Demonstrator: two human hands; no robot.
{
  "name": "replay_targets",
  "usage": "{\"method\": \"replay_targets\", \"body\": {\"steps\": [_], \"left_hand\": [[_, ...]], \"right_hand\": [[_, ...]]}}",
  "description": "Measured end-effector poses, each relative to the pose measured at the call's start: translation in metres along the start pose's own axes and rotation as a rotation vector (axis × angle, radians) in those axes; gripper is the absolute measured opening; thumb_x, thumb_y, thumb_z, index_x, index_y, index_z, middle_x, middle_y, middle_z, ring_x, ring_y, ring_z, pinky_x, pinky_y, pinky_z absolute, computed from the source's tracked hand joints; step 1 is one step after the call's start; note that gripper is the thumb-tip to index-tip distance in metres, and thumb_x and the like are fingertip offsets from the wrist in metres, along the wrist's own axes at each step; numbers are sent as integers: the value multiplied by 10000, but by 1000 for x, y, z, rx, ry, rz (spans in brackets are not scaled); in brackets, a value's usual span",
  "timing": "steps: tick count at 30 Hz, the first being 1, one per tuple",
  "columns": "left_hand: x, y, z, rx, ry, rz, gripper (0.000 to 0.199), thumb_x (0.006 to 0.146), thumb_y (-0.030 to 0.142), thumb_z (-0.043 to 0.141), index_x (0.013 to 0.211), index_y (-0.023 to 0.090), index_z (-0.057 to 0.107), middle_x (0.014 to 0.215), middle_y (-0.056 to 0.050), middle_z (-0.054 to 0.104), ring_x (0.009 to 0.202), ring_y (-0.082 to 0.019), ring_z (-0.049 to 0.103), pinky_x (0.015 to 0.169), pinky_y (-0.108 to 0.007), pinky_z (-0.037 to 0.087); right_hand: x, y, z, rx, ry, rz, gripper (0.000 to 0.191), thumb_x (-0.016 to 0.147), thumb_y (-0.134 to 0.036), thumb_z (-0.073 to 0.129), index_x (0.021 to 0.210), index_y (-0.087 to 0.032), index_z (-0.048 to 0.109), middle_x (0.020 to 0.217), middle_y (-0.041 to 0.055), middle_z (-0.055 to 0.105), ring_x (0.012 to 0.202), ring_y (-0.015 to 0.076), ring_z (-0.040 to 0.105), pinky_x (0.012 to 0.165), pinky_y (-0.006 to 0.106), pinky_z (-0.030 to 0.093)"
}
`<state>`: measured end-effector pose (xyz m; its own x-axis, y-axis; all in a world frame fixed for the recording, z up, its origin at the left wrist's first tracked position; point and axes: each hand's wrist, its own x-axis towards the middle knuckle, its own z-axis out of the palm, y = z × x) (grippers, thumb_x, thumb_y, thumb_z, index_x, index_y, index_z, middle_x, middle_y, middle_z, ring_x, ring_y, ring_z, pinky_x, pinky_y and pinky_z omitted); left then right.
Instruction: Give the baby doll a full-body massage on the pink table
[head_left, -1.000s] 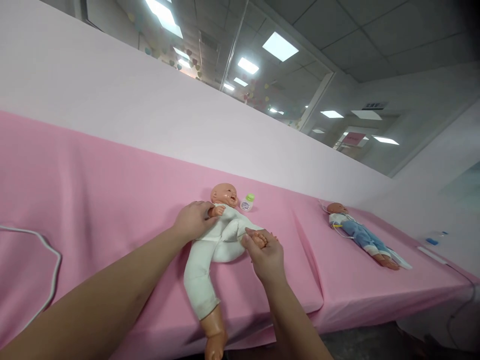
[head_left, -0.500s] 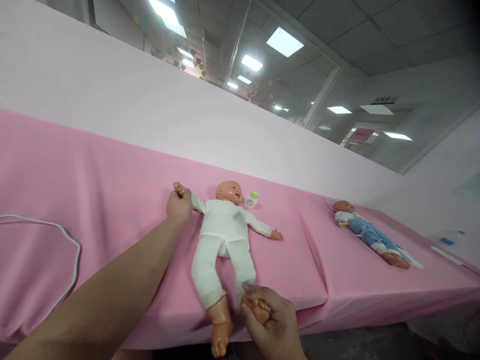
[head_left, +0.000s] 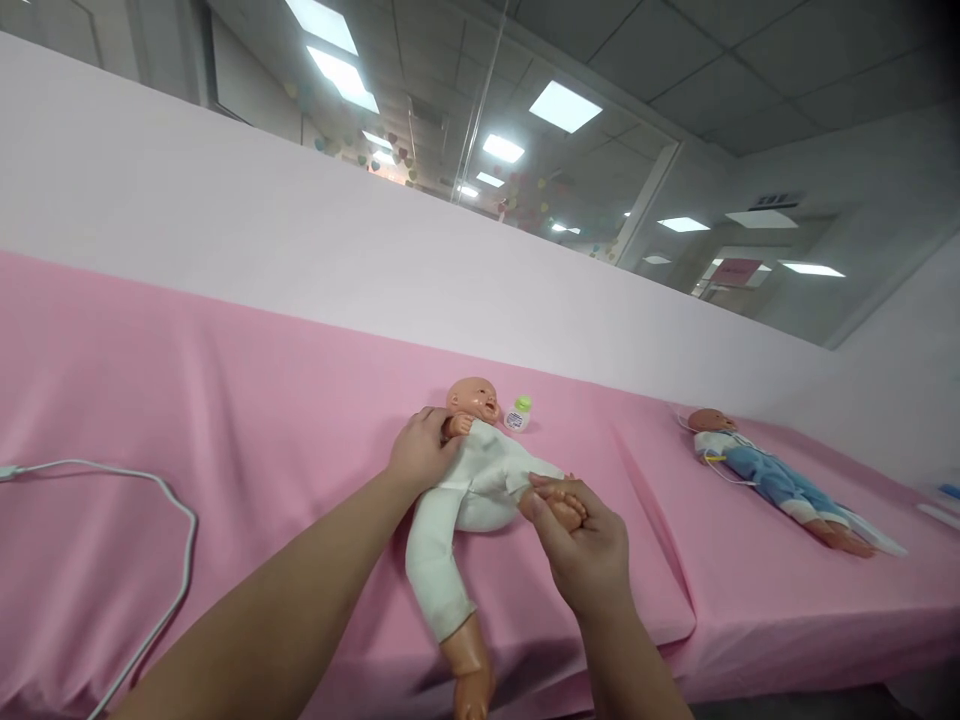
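A baby doll in a white suit lies on its back on the pink sheet, head toward the wall. My left hand is closed around the doll's arm on the left, bent so that its small hand rests by the chin. My right hand grips the doll's foot on the right, holding that leg bent up over the lower body. The other leg lies stretched toward me, its bare foot at the bed's edge. Beside the doll's head stands a small bottle with a green cap.
Another doll in blue trousers lies to the right, with a thin tube about it. A white cable curves over the pink sheet on the left. Behind the bed rises a white wall with glass above.
My left hand has brought the doll's arm inward to its chest and chin. My right hand has lifted the foot, bending the leg up toward the belly. The view has shifted slightly.
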<state>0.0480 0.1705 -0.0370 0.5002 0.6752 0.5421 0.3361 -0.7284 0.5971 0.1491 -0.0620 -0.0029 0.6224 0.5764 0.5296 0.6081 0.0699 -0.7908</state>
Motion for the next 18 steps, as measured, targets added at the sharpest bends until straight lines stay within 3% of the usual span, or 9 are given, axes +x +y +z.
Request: {"method": "replay_targets", "body": {"steps": [7, 10, 13, 18], "left_hand": [[0, -4, 3, 14, -23, 18, 267, 871, 325, 653, 1122, 235, 660, 1146, -76, 706, 1041, -272, 649, 847, -380, 500], [2, -4, 4, -36, -22, 12, 252, 876, 326, 648, 1110, 232, 658, 1152, -83, 708, 1018, -265, 662, 828, -365, 497], [6, -10, 1, -144, 18, -81, 219, 924, 373, 602, 1098, 246, 642, 1065, -62, 732, 931, -248, 684, 789, -349, 496], [19, -47, -6, -371, 223, -462, 305, 968, 523, 533, 1048, 237, 600, 1038, -84, 745, 974, -281, 709, 785, -355, 522]], "right_hand": [[30, -10, 39, -34, -68, 128, 235, 765, -424, 739, 849, -206, 758, 939, 78, 795, 887, 275, 741, 795, 372, 581], [31, -14, 45, -59, -71, 169, 224, 763, -410, 731, 855, -209, 759, 920, 67, 793, 889, 266, 735, 806, 365, 574], [25, -18, 35, -26, -44, 174, 227, 766, -427, 739, 846, -215, 757, 1005, 78, 794, 909, 270, 734, 797, 365, 579], [-9, -8, -1, 19, -83, 149, 282, 783, -476, 770, 880, -211, 764, 1095, 117, 784, 949, 299, 746, 801, 375, 609]]}}
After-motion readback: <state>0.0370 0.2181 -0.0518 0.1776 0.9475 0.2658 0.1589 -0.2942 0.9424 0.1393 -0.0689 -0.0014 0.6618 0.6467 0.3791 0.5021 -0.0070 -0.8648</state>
